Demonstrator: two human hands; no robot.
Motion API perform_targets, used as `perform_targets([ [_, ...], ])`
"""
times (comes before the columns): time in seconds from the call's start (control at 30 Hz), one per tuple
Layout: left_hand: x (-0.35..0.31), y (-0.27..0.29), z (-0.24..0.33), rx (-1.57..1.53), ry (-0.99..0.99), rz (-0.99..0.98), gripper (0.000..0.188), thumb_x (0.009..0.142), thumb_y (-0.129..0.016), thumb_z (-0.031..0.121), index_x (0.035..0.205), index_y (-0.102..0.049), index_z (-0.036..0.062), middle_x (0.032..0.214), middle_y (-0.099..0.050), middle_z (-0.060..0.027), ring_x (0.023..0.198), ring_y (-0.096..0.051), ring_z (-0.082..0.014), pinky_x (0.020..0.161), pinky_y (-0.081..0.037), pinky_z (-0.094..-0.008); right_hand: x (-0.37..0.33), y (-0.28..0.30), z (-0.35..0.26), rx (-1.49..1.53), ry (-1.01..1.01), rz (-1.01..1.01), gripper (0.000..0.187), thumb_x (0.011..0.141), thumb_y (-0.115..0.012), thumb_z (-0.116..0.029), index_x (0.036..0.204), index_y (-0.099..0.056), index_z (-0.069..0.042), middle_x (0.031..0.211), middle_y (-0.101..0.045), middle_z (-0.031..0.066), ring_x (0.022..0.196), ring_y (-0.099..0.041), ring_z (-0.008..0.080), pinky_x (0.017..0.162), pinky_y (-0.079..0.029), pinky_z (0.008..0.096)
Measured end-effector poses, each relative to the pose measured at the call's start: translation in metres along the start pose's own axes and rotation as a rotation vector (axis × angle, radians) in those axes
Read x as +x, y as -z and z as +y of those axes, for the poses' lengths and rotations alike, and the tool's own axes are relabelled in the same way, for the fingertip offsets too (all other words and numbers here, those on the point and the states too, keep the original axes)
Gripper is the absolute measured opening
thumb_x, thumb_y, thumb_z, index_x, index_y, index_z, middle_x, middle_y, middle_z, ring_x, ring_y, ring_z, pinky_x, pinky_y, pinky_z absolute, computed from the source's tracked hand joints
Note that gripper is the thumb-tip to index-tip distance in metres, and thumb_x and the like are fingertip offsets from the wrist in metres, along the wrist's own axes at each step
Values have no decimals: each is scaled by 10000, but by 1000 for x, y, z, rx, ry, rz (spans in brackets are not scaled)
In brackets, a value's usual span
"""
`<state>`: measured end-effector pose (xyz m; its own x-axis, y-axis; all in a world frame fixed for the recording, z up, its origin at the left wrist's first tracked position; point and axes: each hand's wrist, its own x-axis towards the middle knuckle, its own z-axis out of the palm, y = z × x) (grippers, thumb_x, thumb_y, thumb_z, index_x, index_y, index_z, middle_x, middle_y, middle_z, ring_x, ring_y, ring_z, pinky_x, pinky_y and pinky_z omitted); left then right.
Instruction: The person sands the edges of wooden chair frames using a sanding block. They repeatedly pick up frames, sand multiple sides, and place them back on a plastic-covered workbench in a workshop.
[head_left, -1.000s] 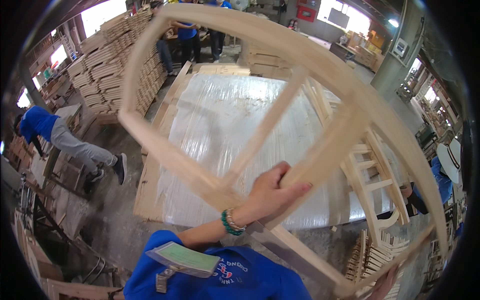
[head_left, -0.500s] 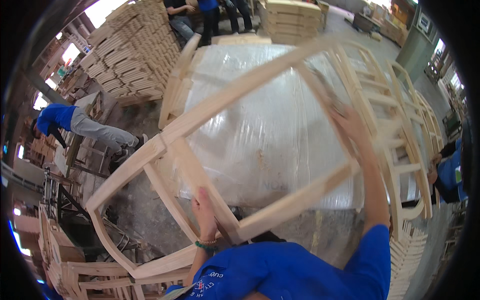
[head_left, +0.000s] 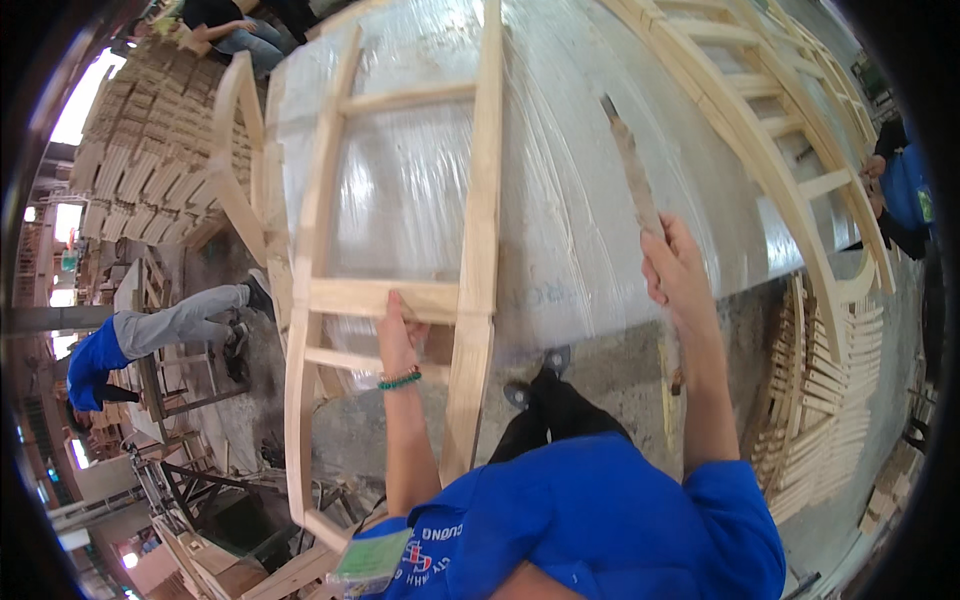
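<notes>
A pale wooden frame (head_left: 480, 200), built like a chair back with curved ends and crossbars, lies partly over a plastic-wrapped work surface (head_left: 570, 200), its near end hanging past the edge. My left hand (head_left: 399, 345) grips a crossbar (head_left: 350, 297) of it, thumb on top and fingers under the wood. Over the wrapped surface, to the right of the frame, my right hand (head_left: 676, 268) is closed around a long, thin stick-like tool (head_left: 633, 165). That tool has a light, wrapped-looking shaft and a dark flat tip pointing away from me; its exact kind I cannot make out.
More wooden frames (head_left: 740, 110) lean along the right side. Slatted pieces (head_left: 815, 400) are stacked at the lower right, and a tall stack of wooden parts (head_left: 150, 150) stands at the far left. A co-worker (head_left: 150, 340) bends over a bench at left; another person (head_left: 905, 175) is at right.
The wooden frame has swung from slanting across the view to lying lengthwise at the left. My right hand has come off its far side and shows the stick-like tool; my left hand stays on a crossbar.
</notes>
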<state>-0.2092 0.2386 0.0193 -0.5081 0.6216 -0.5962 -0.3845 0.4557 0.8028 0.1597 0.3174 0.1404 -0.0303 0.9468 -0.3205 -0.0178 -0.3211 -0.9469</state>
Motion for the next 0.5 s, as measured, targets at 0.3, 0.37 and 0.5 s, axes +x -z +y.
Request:
perform_targets([
  [0.3, 29, -15, 5, -498, 105, 131, 360, 967, -536, 333, 1207, -523, 66, 1070, -625, -45, 944, -576, -158, 688, -453, -311, -65, -22, 72, 196, -289, -108, 350, 965, -527, -191, 1266, -480, -17, 687, -470, -32, 510, -430, 34, 395, -331, 187],
  [0.37, 22, -4, 4, -530, -6, 141, 370, 972, -526, 319, 1233, -508, 58, 1099, -607, -75, 1014, -554, -183, 785, -453, -341, -67, -26, 79, 227, -306, -179, 381, 980, -508, -217, 1305, -465, -23, 656, -472, -25, 497, -436, 45, 394, -332, 192],
  [0.5, -3, -25, 18, -189, -605, 268, 426, 982, -498, 287, 1324, -456, 37, 1195, -563, -131, 1179, -479, -242, 1001, -378, -424, -75, -34, 70, 271, -427, -229, 458, 1003, -474, -259, 1391, -397, -28, 599, -469, -14, 462, -440, 60, 380, -318, 197],
])
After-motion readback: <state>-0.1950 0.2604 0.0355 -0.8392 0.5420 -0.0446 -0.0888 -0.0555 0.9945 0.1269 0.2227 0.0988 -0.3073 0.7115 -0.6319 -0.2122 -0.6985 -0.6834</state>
